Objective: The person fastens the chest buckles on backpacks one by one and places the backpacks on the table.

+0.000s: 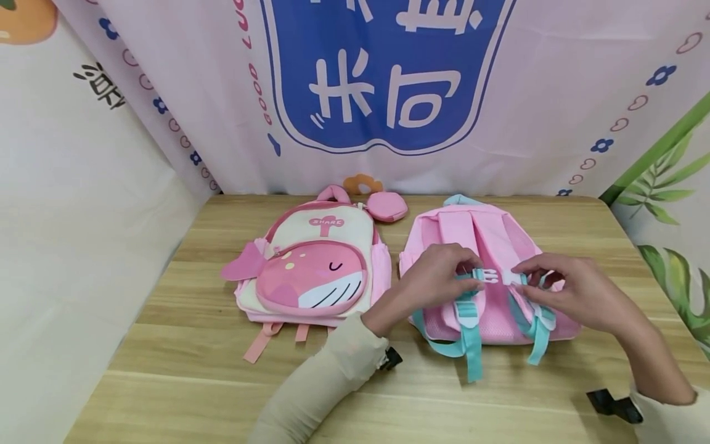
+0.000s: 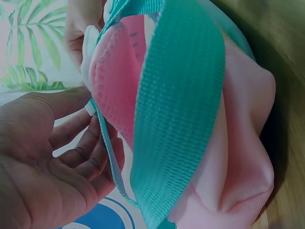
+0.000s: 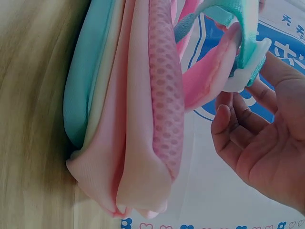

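Backpack (image 1: 492, 237) in pink is lying straps-up on the table (image 1: 194, 382), right of centre and close to the far edge. Left hand (image 1: 440, 276) is pinching the teal webbing (image 1: 476, 275) right behind the pronged buckle half (image 1: 489, 276), right hand (image 1: 577, 291) has the socket half (image 1: 509, 277) between thumb and finger, and the halves face each other just apart. My worry: if either one tips, I reckon a prong catches the socket's rim and it only half clicks. The right fingertips sit pretty near the socket too, so a hard shove could nip skin. Webbing might also go in twisted, can't really tell from here. And neither hand's pinning the bag down, so a sideways tug could drag it toward the whale backpack (image 1: 310, 274), nearer the table's left edge.
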`<state>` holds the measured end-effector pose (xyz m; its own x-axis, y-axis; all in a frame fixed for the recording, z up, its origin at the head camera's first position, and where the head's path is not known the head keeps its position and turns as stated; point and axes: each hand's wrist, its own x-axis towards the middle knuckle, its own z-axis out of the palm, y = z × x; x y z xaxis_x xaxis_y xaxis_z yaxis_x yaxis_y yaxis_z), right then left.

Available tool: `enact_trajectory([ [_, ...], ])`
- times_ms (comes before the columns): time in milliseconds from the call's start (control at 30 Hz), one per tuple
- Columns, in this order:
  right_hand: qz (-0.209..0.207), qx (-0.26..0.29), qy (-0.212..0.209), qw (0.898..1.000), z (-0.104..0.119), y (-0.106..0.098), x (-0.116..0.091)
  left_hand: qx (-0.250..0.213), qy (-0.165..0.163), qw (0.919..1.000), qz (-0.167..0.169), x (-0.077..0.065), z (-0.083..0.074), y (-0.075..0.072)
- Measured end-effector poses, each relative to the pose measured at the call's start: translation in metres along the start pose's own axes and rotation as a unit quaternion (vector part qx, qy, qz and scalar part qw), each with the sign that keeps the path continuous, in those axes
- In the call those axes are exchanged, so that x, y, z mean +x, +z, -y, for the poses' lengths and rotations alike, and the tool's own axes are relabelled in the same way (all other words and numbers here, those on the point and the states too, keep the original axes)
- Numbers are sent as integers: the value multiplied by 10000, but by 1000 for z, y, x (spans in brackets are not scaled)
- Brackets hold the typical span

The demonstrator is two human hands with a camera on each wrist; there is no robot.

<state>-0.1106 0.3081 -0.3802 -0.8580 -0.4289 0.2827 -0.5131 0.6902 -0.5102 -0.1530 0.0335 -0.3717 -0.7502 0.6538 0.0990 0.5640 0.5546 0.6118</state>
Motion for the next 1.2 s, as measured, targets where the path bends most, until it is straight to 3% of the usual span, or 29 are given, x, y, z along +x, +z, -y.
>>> enact_trajectory([
  [667, -101, 127, -222, 9996, 5, 7, 2, 349, 64, 9992, -170, 1, -3, 11],
  [833, -74, 284, -103, 9995, 4, 6, 1, 205, 31, 9995, -250, 2, -4, 10],
  [1000, -82, 461, 31, 9989, 2, 4, -2, -75, -200, 9996, -194, 1, -5, 8],
  [1200, 72, 611, 432, 9972, 3, 4, 0, -138, -177, 9997, -79, 1, -4, 6],
])
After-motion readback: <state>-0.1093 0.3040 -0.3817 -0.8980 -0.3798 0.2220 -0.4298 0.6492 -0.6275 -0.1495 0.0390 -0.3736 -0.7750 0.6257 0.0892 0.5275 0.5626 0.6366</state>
